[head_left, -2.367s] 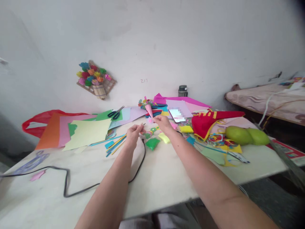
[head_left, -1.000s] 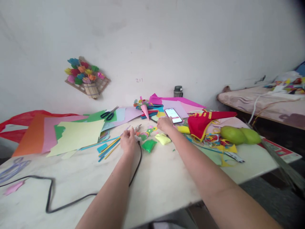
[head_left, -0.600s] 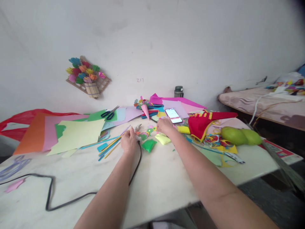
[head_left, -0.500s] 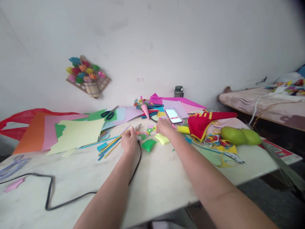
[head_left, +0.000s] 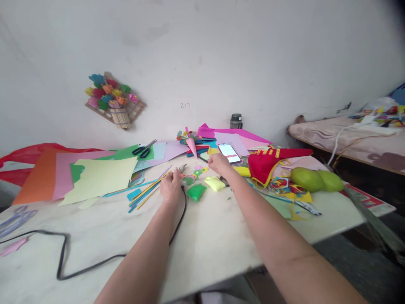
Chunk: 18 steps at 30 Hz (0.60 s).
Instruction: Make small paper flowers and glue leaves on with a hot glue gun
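Note:
My left hand (head_left: 171,185) is closed over a hot glue gun, mostly hidden by the fingers; its pale nozzle (head_left: 181,168) pokes out beyond them, and a black cord (head_left: 184,207) runs back beside the wrist. Blue and yellow paper strips (head_left: 144,196) lie left of this hand. My right hand (head_left: 219,164) is a closed fist in front of the phone (head_left: 229,153). A dark thin piece (head_left: 203,159) shows at its left; what the fist holds is hidden. Between the hands are small paper flowers (head_left: 198,171), a green packet (head_left: 196,192) and a yellow packet (head_left: 214,183).
Coloured paper sheets (head_left: 101,177) and black scissors (head_left: 144,149) lie at the left. A pink paper cone (head_left: 191,145) with flowers and a dark bottle (head_left: 236,121) stand at the back. On the right are a red cloth (head_left: 264,164), paper scraps and green fruit (head_left: 306,179).
My right fist has shifted slightly, uncovering more of the yellow packet and a dark piece beneath my wrist. My left hand stays over the glue gun. The view has turned slightly.

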Each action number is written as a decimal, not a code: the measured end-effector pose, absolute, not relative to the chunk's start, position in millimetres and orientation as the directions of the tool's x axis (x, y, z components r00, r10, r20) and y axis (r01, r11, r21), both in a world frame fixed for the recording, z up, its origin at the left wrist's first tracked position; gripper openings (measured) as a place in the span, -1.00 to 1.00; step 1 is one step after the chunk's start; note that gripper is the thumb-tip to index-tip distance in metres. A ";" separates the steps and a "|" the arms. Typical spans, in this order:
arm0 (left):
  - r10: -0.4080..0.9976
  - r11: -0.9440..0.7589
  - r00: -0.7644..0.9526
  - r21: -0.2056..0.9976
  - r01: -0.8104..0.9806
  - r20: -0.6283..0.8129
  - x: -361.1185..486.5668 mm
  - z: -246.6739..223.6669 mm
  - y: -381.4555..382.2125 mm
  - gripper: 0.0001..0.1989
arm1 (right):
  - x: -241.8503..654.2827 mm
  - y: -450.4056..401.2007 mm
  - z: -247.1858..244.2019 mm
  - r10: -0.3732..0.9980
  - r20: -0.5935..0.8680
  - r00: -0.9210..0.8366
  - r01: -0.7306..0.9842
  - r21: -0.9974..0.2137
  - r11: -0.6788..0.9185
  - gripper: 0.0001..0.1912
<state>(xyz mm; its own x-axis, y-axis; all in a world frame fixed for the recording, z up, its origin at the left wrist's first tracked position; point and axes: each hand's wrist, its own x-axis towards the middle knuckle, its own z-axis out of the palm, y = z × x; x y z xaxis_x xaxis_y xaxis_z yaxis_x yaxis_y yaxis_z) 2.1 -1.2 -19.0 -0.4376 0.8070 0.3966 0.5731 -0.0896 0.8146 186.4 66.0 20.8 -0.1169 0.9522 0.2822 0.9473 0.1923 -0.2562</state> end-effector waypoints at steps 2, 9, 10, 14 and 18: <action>0.796 -0.099 -0.425 0.786 0.611 0.431 1.6 -20.4 -0.3 -0.54 | 194.2 69.0 22.5 0.940 0.334 -0.070 0.919 -0.345 0.191 -0.81; 0.783 -0.124 -0.401 0.751 0.648 0.475 -1.7 -26.5 3.9 -0.53 | 212.1 75.1 22.1 0.910 0.414 -0.015 0.829 -0.503 0.243 -0.81; 0.781 -0.126 -0.402 0.751 0.649 0.478 -2.0 -26.8 4.4 -0.53 | 212.6 75.2 22.1 0.911 0.412 -0.014 0.824 -0.512 0.244 -0.80; 0.780 -0.121 -0.408 0.753 0.647 0.475 -2.2 -27.1 4.8 -0.54 | 212.9 74.1 23.0 0.918 0.397 0.015 0.835 -0.510 0.207 -0.74; 0.789 -0.125 -0.404 0.765 0.632 0.462 -1.8 -26.8 3.9 -0.54 | 213.8 73.2 23.7 0.924 0.380 0.033 0.813 -0.548 0.196 -0.72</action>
